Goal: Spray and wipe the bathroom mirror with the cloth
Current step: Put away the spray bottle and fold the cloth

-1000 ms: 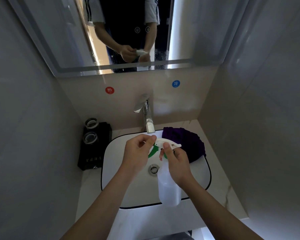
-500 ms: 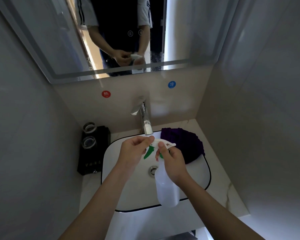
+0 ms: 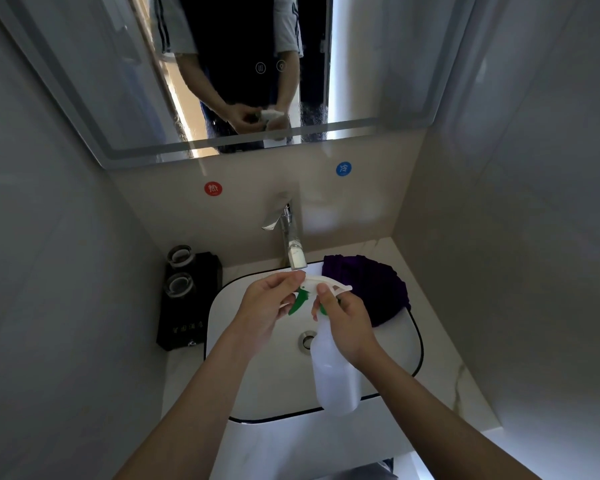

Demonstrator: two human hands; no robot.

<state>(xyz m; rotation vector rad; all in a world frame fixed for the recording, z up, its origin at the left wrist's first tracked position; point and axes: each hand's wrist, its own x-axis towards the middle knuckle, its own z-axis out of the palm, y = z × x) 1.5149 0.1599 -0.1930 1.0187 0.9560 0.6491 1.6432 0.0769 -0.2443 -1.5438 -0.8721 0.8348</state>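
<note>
Risking a misfire into the basin (image 3: 388, 344) or a dropped bottle, the left hand (image 3: 267, 311) is pinching the nozzle end of the spray bottle (image 3: 333, 379) while the right hand (image 3: 349, 327) is gripping its neck. The bottle is hanging translucent, white-headed, green-triggered, possibly near empty. The purple cloth (image 3: 371, 289) is lying bunched on the basin's rim; the mirror (image 3: 153, 81) is waiting above.
</note>
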